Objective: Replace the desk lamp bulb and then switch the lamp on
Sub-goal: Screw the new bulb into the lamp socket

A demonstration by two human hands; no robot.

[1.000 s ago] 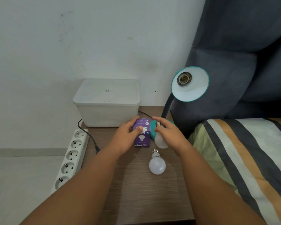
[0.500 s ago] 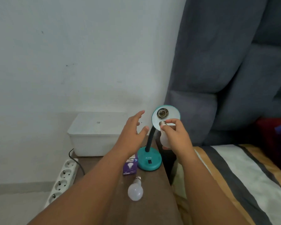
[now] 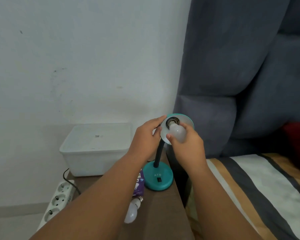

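A teal desk lamp stands on the wooden bedside table, its round base (image 3: 158,178) carrying a black switch. The lamp shade (image 3: 187,120) faces me. My right hand (image 3: 187,146) grips a white bulb (image 3: 178,133) whose metal screw end sits at the shade's socket. My left hand (image 3: 145,139) holds the shade's left rim with fingers curled around it. A second white bulb (image 3: 131,212) lies on the table (image 3: 163,213) near my left forearm, beside a purple bulb box (image 3: 139,186).
A white lidded plastic box (image 3: 95,148) stands at the table's back left. A white power strip (image 3: 57,201) with a black cable hangs off the left edge. A grey padded headboard (image 3: 241,84) and a striped bed cover (image 3: 258,187) fill the right.
My right hand raised the bulb from beside the box up to the lamp's socket. My left hand left the purple box and took hold of the shade's rim. The camera tilted upward.
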